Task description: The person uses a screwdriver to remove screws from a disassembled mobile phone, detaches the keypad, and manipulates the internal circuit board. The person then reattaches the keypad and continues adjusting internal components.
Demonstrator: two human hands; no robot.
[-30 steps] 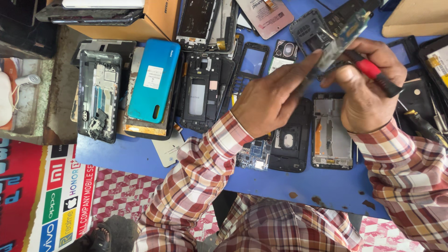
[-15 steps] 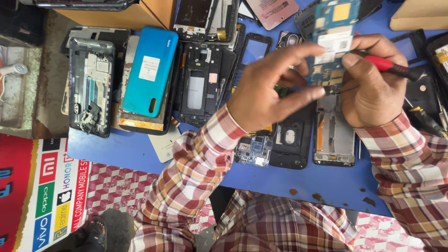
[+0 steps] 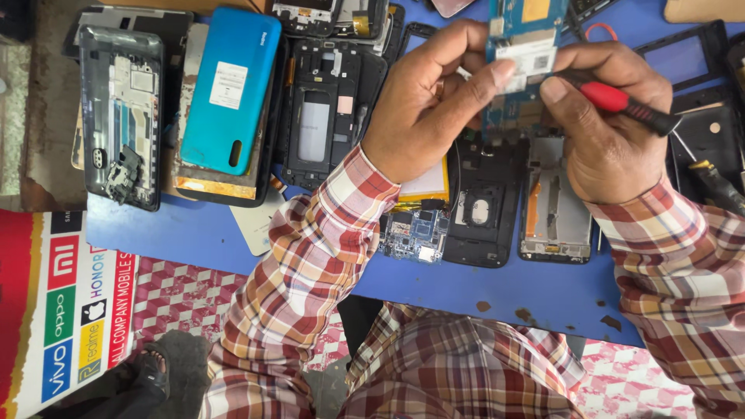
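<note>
Phone-repair workshop: dismantled phones everywhere

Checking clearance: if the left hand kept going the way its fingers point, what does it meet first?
The left hand already pinches the blue circuit board; straight on, past it, likely the right hand holding the red-handled screwdriver. Depth unclear.

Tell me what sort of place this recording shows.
Most likely a phone repair stall: a blue table strewn with opened phone frames, a loose circuit board, and a red-handled screwdriver in the right hand.
</note>
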